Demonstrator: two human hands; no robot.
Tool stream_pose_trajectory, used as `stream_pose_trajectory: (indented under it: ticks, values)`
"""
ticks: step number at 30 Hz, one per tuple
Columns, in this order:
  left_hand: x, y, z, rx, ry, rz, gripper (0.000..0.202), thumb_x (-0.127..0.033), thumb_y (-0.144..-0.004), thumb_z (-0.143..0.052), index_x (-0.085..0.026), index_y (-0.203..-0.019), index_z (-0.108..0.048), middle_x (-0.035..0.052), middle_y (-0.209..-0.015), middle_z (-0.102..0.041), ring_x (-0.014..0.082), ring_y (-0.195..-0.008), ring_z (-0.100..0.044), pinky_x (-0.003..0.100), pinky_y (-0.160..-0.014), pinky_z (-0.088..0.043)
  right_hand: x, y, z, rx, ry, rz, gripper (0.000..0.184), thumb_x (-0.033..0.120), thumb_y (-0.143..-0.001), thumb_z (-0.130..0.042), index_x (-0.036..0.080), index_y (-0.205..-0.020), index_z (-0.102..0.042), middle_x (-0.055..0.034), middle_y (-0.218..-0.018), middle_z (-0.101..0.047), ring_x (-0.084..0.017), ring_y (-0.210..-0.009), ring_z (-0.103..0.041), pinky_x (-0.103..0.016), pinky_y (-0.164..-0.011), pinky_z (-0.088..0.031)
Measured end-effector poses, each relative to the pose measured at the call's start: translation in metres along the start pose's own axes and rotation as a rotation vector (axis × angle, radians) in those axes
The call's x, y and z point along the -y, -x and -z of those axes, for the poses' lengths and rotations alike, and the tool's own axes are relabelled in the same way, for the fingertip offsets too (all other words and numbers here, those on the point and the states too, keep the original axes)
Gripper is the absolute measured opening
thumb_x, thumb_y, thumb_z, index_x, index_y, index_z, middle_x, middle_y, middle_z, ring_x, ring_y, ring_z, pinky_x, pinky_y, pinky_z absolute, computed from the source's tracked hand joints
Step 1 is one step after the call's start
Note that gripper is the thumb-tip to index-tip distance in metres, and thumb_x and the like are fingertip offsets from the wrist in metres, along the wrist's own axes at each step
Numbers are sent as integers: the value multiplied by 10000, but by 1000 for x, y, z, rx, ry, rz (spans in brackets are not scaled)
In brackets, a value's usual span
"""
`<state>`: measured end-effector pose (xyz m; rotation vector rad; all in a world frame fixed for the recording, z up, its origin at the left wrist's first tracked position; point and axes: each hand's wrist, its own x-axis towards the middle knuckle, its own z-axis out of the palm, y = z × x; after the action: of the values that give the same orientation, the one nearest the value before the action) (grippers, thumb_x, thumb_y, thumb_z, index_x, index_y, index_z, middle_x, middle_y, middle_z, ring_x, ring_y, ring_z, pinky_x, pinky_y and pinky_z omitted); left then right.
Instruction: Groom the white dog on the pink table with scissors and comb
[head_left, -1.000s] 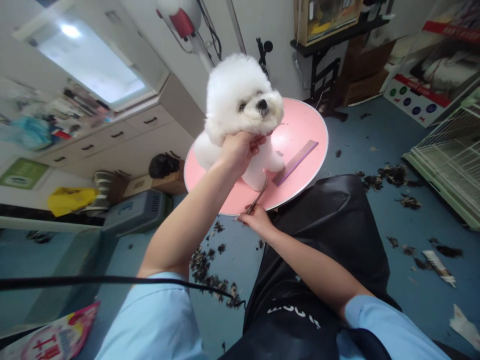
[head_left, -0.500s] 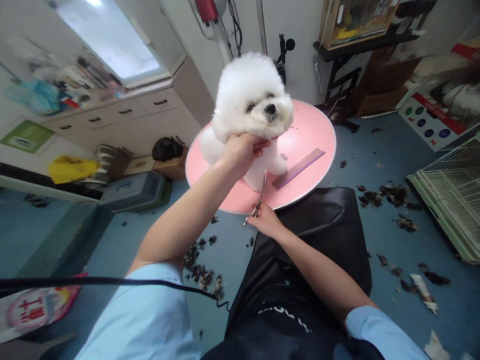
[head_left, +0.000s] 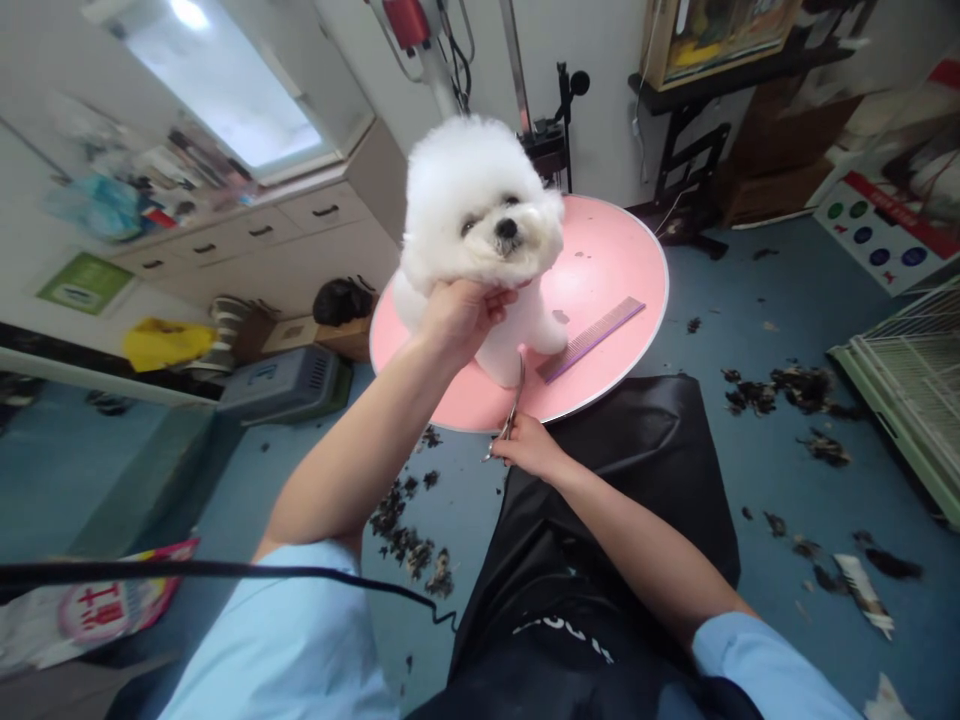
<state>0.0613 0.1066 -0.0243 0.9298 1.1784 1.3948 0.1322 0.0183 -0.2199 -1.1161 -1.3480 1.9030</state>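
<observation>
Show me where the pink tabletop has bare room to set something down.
Widest: the far-right part of the pink tabletop, between dog, comb and rim, barring small specks. A smaller patch lies left of the scissors, between dog and near rim. Crowded: the dog's near-right side, with comb and scissors close.

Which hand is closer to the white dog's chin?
Left. The left hand is under the chin, touching it. The right hand is farther away, by the near edge of the pink table, holding scissors.
</observation>
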Motion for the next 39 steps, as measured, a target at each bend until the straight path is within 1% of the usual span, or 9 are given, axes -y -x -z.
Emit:
stream_pose_trajectory:
  ticks: [5,9,11,18,23,27,32,35,39]
  values:
    - [-4,3,-2,-73,-36,45,291,-81,-681,-698,-112,-963,-637,21,-629,-630,87,-520,-494,224,-484,-298,13,8,-3,27,-123,-117,233,92,-680,-691,214,-762,-510,52,-629,-630,-127,-595,-614,-210,-546,-475]
    - [-8,6,-1,-78,-25,66,168,-57,-687,-639,-108,-846,-619,34,-623,-626,82,-518,-500,190,-457,-304,21,14,-1,72,-199,-200,247,64,-668,-692,204,-764,-512,45,-640,-644,-113,-577,-610,-209,-554,-497]
    - [-9,6,3,-92,-16,74,141,-38,-668,-613,-119,-782,-595,23,-605,-601,76,-512,-502,174,-447,-302,22,15,5,121,-182,-170,217,80,-674,-690,198,-762,-530,38,-638,-653,-110,-571,-605,-205,-549,-491]
    - [-16,3,10,-119,-33,70,159,-75,-659,-661,-166,-681,-533,6,-599,-559,79,-513,-497,163,-438,-340,26,10,42,276,-13,113,170,77,-620,-653,196,-732,-607,56,-576,-632,-141,-569,-608,-218,-529,-457]
    - [-19,5,8,-168,-20,90,156,-93,-591,-684,-163,-668,-567,2,-575,-521,79,-500,-478,150,-410,-332,33,6,59,305,23,149,193,85,-587,-685,191,-746,-655,51,-601,-667,-159,-608,-643,-229,-577,-478]
    - [-18,4,12,-152,-50,87,195,-124,-570,-745,-172,-681,-592,9,-619,-552,75,-525,-477,148,-425,-349,36,1,71,373,96,122,129,116,-596,-689,187,-690,-638,60,-530,-625,-135,-529,-599,-205,-498,-422]
    - [-17,5,18,-133,-39,72,272,-147,-531,-804,-174,-692,-588,2,-627,-538,83,-549,-496,163,-431,-362,40,-4,84,422,87,146,351,85,-575,-686,209,-903,-715,87,-530,-628,-132,-514,-618,-186,-486,-432]
    - [-17,6,18,-124,-29,79,338,-146,-468,-839,-170,-681,-578,-10,-625,-528,77,-547,-495,161,-428,-367,46,-5,90,457,79,84,501,101,-590,-696,214,-1077,-715,86,-495,-614,-140,-458,-604,-197,-455,-427]
    - [-17,7,19,-126,-55,80,331,-155,-473,-840,-170,-667,-573,-12,-613,-526,79,-551,-500,160,-434,-365,54,-6,96,468,106,1,499,66,-555,-697,212,-1032,-723,77,-463,-605,-131,-399,-566,-196,-415,-401]
